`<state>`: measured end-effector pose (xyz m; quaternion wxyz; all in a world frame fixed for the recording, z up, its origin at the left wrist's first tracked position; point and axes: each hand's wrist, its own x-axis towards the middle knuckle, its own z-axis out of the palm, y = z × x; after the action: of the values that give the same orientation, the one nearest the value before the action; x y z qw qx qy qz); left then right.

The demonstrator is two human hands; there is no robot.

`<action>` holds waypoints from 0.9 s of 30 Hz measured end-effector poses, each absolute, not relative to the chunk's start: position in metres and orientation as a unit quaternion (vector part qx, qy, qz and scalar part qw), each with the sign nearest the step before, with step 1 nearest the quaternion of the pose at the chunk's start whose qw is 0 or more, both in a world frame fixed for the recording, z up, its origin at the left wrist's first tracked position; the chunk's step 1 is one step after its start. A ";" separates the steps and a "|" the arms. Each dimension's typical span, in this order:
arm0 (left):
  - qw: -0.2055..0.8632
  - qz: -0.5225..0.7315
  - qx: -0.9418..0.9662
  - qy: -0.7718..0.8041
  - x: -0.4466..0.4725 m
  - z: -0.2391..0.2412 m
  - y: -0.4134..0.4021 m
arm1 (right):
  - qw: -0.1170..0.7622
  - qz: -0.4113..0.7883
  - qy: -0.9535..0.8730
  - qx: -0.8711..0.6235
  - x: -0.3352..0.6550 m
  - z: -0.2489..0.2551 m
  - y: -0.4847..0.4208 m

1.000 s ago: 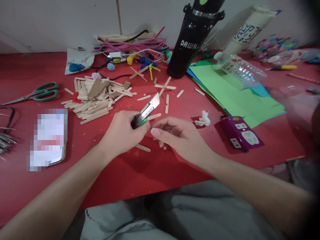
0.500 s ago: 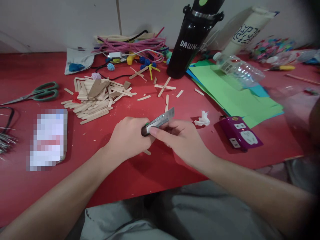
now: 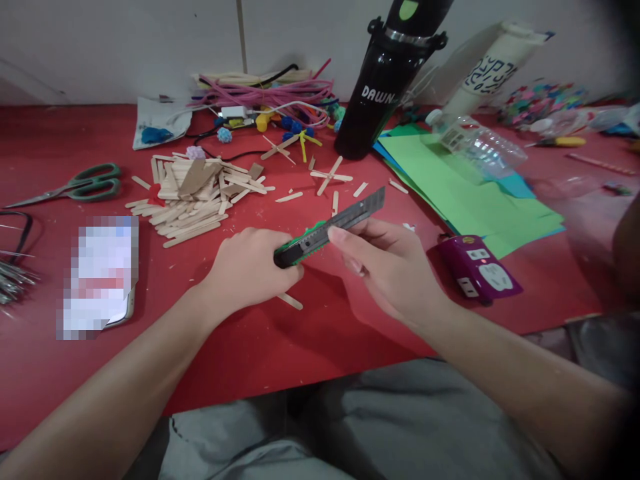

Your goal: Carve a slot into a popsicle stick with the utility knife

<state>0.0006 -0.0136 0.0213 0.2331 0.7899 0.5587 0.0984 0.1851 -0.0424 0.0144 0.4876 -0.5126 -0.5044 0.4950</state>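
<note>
My left hand (image 3: 245, 270) is wrapped round the rear of a green and black utility knife (image 3: 309, 242). The blade points up to the right, above the red table (image 3: 240, 360). At the front of the knife, my right hand (image 3: 397, 267) has its thumb and fingers closed on it, close to the blade. Its lower fingers are partly hidden. A loose wooden craft stick (image 3: 290, 301) lies just below my left hand. Beyond the knife are crossed craft sticks (image 3: 330, 176) and short cut pieces.
A pile of craft sticks (image 3: 193, 200), green scissors (image 3: 95, 181) and a phone (image 3: 100, 277) lie to the left. Behind stands a black bottle (image 3: 377, 93). To the right are green paper sheets (image 3: 450, 180), a clear plastic bottle (image 3: 483, 147) and a purple power socket (image 3: 480, 267).
My right hand has moved right and slightly up along the knife. More of the knife's body now shows between my hands, and the white tissue is mostly covered by my right hand.
</note>
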 end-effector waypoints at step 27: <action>0.442 0.139 0.775 0.430 -0.015 0.022 -0.002 | 0.359 0.555 -0.523 -0.539 0.215 0.005 -0.017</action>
<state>-0.0147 -0.0017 0.0215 0.4416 0.7748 0.4304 0.1393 0.2146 -0.0171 0.0048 0.3585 -0.5387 -0.5229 0.5548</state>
